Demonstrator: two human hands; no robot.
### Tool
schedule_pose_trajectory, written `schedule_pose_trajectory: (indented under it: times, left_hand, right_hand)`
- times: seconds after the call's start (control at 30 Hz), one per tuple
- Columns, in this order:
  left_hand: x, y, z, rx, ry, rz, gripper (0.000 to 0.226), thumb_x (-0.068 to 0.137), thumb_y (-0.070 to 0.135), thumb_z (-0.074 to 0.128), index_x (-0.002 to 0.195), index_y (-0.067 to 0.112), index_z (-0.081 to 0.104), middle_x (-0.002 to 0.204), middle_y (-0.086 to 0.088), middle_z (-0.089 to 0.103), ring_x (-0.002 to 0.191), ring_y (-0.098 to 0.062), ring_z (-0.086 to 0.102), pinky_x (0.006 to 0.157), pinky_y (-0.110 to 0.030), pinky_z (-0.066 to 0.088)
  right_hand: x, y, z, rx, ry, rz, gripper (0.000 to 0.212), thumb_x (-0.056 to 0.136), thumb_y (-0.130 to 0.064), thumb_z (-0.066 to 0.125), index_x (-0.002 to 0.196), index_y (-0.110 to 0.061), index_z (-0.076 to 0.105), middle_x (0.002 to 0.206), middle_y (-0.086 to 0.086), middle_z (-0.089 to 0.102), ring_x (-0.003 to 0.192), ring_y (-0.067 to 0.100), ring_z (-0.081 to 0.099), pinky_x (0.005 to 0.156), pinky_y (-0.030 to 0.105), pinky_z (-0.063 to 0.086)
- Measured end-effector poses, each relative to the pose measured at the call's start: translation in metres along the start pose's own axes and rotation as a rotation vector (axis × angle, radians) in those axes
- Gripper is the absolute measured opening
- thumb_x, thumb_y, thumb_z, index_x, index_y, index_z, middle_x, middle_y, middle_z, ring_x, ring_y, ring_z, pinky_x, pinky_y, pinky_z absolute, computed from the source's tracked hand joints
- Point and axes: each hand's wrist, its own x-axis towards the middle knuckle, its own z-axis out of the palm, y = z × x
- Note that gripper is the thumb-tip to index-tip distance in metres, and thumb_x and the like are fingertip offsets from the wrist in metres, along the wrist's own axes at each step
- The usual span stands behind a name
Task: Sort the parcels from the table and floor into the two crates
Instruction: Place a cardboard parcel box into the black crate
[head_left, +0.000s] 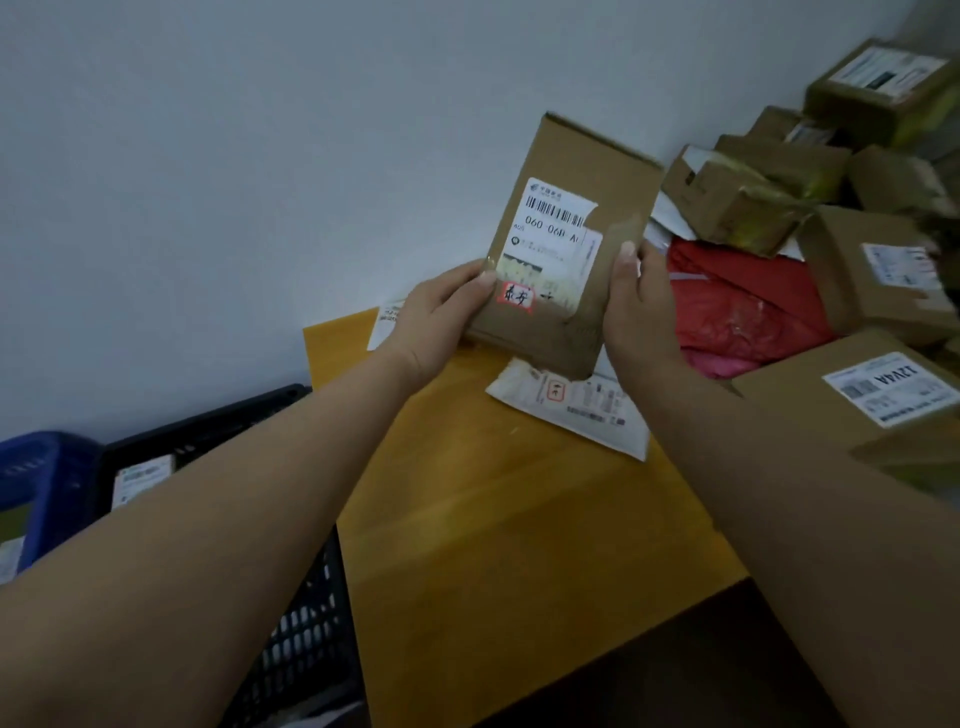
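The wooden table (519, 519) fills the middle of the frame, and the heap of parcels (810, 218) still crowds its upper right corner, so judge this an early or middle stretch of the sort. At the lower left stand your two targets: the black crate (218, 441), hard against the table's edge with a labelled packet already in it, and the blue crate (41, 478) just beyond it at the frame's left edge.

You have one flat cardboard parcel (561, 244) lifted clear of the table, centre frame, tilted with its label facing you. Your left hand (436, 317) grips its lower left edge, thumb on the face; your right hand (639, 317) grips the right edge, fingers wrapped behind. Both holds look firm.

The step in hand seems to be reading the address. Keep the box steady and square to your eyes. The printed shipping label (561, 223) is torn at its right side, so rely on the small red-bordered sticker (517, 297) with handwritten characters beneath it; your left thumb sits right beside it, so do not slide the thumb over it.

Once you have decided, swing left and lower the box into the chosen crate rather than dropping it. Mind the white mailer (576, 410) lying flat below your hands; do not sweep it off the table.
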Motion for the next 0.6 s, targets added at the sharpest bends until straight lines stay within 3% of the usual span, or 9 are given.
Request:
schedule_pose_trajectory:
  times: [0.07, 0.2, 0.37, 0.47, 0.53, 0.6]
  left_hand:
    - [-0.004, 0.014, 0.005, -0.036, 0.000, 0.034, 0.027, 0.100, 0.035, 0.044, 0.117, 0.027, 0.064, 0.104, 0.009, 0.069, 0.091, -0.003, 0.065, 0.076, -0.029, 0.055]
    - [-0.015, 0.040, 0.010, -0.032, 0.008, 0.080, 0.027, 0.103, 0.027, 0.042, 0.121, 0.027, 0.062, 0.100, 0.012, 0.069, 0.082, 0.003, 0.064, 0.066, -0.018, 0.053]
    - [-0.032, 0.054, 0.009, -0.028, 0.053, 0.169, 0.032, 0.104, 0.023, 0.039, 0.129, 0.023, 0.059, 0.100, 0.006, 0.069, 0.078, 0.002, 0.062, 0.060, -0.020, 0.051]
    - [-0.043, 0.052, 0.004, 0.007, 0.082, 0.212, 0.033, 0.103, 0.026, 0.039, 0.125, 0.019, 0.062, 0.102, -0.001, 0.070, 0.085, -0.010, 0.063, 0.063, -0.038, 0.054]
    - [-0.054, 0.044, -0.004, 0.031, 0.099, 0.208, 0.033, 0.101, 0.030, 0.039, 0.121, 0.020, 0.064, 0.103, 0.002, 0.070, 0.090, -0.012, 0.065, 0.067, -0.036, 0.056]
    - [-0.066, 0.034, -0.015, 0.048, 0.108, 0.195, 0.034, 0.100, 0.032, 0.039, 0.121, 0.020, 0.064, 0.106, 0.004, 0.070, 0.097, -0.013, 0.066, 0.075, -0.035, 0.058]
  right_hand:
    - [-0.002, -0.016, -0.014, -0.009, 0.024, -0.042, 0.041, 0.106, -0.029, 0.034, 0.137, -0.005, 0.045, 0.125, 0.007, 0.061, 0.115, 0.019, 0.058, 0.099, 0.040, 0.048]
    - [-0.006, -0.043, -0.035, -0.024, 0.033, -0.132, 0.041, 0.105, -0.029, 0.035, 0.134, -0.001, 0.047, 0.124, 0.008, 0.062, 0.115, 0.018, 0.059, 0.098, 0.041, 0.048]
    - [-0.019, -0.061, -0.039, -0.068, 0.073, -0.203, 0.039, 0.106, -0.029, 0.032, 0.133, -0.007, 0.048, 0.107, -0.011, 0.063, 0.096, -0.008, 0.059, 0.089, 0.019, 0.049]
    - [-0.030, -0.064, -0.030, -0.099, 0.082, -0.202, 0.040, 0.106, -0.029, 0.030, 0.131, -0.006, 0.051, 0.106, -0.008, 0.063, 0.096, -0.002, 0.060, 0.088, 0.020, 0.049]
    - [-0.039, -0.061, -0.020, -0.114, 0.062, -0.174, 0.040, 0.106, -0.029, 0.030, 0.129, -0.005, 0.052, 0.106, -0.004, 0.065, 0.097, 0.005, 0.061, 0.088, 0.024, 0.049]
    - [-0.049, -0.055, -0.007, -0.141, 0.036, -0.152, 0.040, 0.107, -0.028, 0.029, 0.128, -0.004, 0.053, 0.101, -0.006, 0.064, 0.088, 0.000, 0.058, 0.085, 0.019, 0.047]
